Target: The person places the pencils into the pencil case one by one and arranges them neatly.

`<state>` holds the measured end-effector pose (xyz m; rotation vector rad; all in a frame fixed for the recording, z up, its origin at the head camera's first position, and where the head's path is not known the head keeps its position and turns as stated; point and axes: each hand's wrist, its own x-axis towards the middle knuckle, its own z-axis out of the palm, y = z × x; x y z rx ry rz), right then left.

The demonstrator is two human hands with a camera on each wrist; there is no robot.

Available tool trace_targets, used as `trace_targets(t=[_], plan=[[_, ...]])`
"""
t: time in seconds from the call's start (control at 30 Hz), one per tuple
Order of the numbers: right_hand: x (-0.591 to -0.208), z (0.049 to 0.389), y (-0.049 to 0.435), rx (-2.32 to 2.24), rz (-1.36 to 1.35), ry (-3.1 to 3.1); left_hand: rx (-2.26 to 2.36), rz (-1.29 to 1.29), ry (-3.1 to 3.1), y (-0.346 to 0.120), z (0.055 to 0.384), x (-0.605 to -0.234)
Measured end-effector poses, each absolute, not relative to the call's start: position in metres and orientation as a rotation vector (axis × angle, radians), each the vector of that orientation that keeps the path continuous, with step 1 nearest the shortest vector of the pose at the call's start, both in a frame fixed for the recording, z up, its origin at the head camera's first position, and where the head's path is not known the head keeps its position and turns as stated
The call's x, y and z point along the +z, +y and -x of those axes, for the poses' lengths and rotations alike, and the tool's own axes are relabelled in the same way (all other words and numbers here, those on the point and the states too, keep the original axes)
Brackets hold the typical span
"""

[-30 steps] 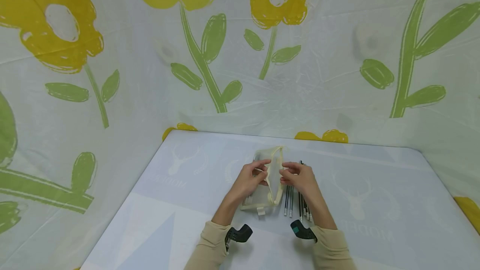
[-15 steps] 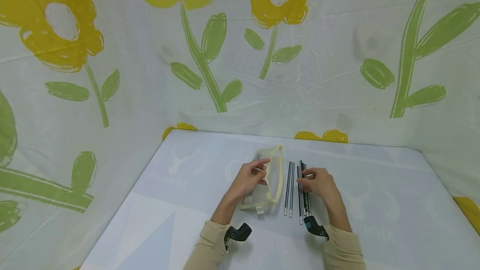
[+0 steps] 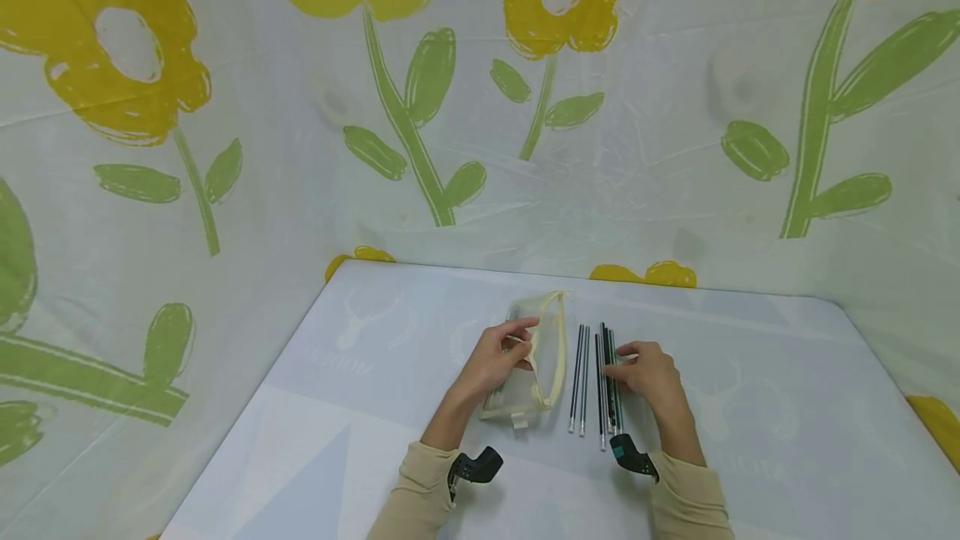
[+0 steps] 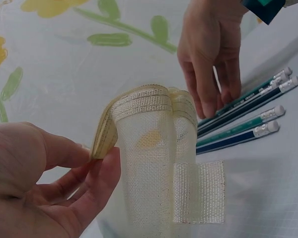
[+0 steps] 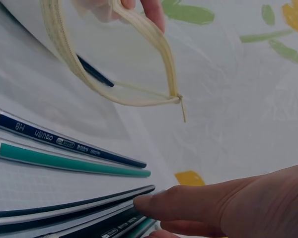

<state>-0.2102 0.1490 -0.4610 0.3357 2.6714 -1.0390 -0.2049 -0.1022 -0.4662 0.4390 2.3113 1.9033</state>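
Note:
A cream mesh pencil case (image 3: 559,357) with a zip stands on the table, its mouth open toward the right. My left hand (image 3: 487,363) pinches the near-left zip edge between thumb and fingers. Inside the case, a dark pencil (image 5: 94,72) shows in the right wrist view. Two pencils, one navy (image 5: 69,141) and one green (image 5: 74,161), lie side by side just right of the case. Farther right is a bunch of several dark and green pencils (image 3: 606,377). My right hand (image 3: 651,373) is over this bunch, fingertips down at the pencils and touching them; no lifted pencil shows.
The white patterned table (image 3: 750,457) reaches out on both sides. Behind it hangs a flower-print curtain (image 3: 637,173), which also runs along the left. A small fabric tab (image 4: 198,193) sticks out from the near end of the case.
My right hand has let go of the case's right edge and moved right to the bunch of pencils, then slightly lower. My left hand keeps its hold on the case.

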Motion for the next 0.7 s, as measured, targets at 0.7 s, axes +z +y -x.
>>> trace_targets(t=[0.7], plan=[[-0.4665, 0.2118, 0.1429, -1.001, -0.401, 2.71, 1.91, -0.453, 2.299, -0.1002, 0.2055, -0.4674]])
